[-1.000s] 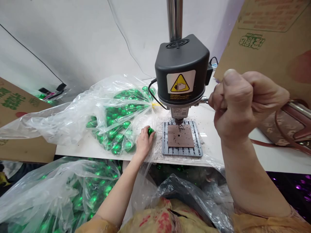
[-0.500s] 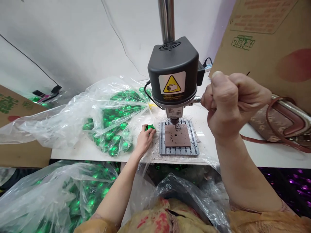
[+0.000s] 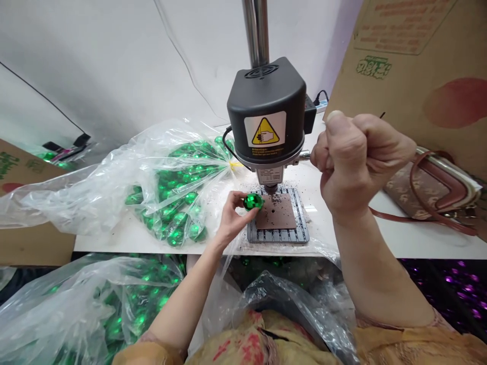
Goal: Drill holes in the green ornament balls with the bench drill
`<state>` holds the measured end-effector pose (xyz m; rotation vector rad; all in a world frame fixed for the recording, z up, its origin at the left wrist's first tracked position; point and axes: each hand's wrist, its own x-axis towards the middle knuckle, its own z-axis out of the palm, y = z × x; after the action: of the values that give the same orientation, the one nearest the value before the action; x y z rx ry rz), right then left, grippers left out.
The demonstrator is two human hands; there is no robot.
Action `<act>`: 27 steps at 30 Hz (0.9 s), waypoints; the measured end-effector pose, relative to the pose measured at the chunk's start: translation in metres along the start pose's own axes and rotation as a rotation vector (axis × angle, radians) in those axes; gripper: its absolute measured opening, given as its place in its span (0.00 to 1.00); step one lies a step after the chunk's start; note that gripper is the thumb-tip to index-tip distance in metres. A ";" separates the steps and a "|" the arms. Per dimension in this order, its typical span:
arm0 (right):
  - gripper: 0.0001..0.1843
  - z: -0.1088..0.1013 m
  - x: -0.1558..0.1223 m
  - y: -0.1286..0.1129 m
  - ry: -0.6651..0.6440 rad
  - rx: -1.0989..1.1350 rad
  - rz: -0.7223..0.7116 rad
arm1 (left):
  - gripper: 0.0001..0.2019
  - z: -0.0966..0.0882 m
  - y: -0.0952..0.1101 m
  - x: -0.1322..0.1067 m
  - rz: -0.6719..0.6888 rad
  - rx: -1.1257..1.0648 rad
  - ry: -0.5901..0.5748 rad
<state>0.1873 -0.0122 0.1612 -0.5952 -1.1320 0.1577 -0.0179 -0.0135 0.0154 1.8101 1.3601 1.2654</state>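
Observation:
My left hand [image 3: 236,218] pinches a shiny green ball ornament [image 3: 253,202] between thumb and fingers, over the left edge of the brown board [image 3: 283,219]. That board has one small hole and dark chips on it, and rests on the drill press's slotted metal base [image 3: 302,230]. Above stands the drill press [image 3: 266,106], black-headed, with a yellow hand-warning label. Its chuck [image 3: 271,189] hangs over the back of the board, apart from the ball. My right hand [image 3: 353,162] is closed in a fist around the drill press lever [image 3: 304,155], whose grip end is hidden by the fingers.
A clear plastic bag of green balls [image 3: 178,192] lies left of the press. Another bag of green balls [image 3: 125,304] sits below the table edge. At right are a handbag [image 3: 422,195] and a cardboard box [image 3: 414,66]. Purple balls [image 3: 462,284] show lower right.
My left hand has moved right with the green ball, from the tabletop beside the base to over the board's edge. My right hand stays closed on the lever. The view has shifted slightly.

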 end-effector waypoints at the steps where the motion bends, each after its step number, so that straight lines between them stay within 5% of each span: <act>1: 0.27 0.000 0.000 0.000 0.001 -0.002 0.003 | 0.19 0.004 0.002 -0.001 -0.038 -0.054 -0.046; 8: 0.26 -0.002 -0.001 0.003 -0.035 -0.067 -0.004 | 0.20 0.018 -0.009 -0.001 -0.142 -0.156 -0.133; 15: 0.23 -0.003 -0.002 0.008 -0.047 -0.003 -0.010 | 0.19 0.027 -0.004 -0.001 0.020 -0.044 -0.212; 27: 0.24 -0.004 -0.002 0.005 -0.032 -0.059 0.032 | 0.22 0.044 0.003 -0.003 0.148 0.023 -0.149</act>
<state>0.1908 -0.0102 0.1560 -0.6651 -1.1619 0.1625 0.0233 -0.0125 -0.0009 2.0091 1.1827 1.1654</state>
